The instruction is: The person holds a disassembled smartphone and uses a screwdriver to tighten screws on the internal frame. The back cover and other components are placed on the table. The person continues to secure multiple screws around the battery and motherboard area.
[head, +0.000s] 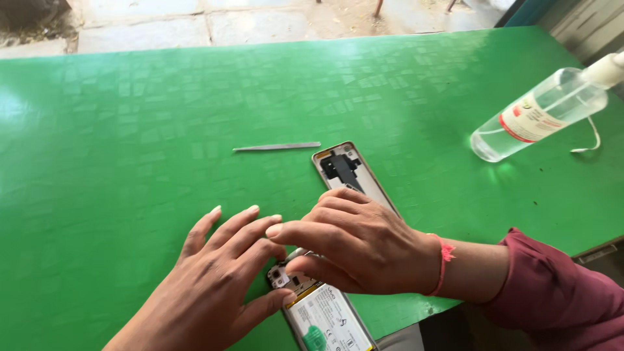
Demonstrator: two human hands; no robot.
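The opened phone [323,312] lies at the near edge of the green table [130,130], with its back cover removed, so the battery with a white label and a green round sticker is visible. Both hands meet over its upper end. The left hand [214,279] lies flat with the fingers spread, and its thumb presses on the left side of the phone near the camera part. The right hand [354,244] covers the top of the phone from the right; its thumb and index finger are bent together over the phone's upper edge, but what they pinch I cannot tell. The long axis of the phone runs from the near right to the far left, slightly tilted.

Just behind the right hand lies the removed back cover [354,175], with the inner side up. Metal tweezers [276,147] lie left of it, pointing left. Far to the right, a clear plastic bottle [539,114] with a white and red label lies on its side.
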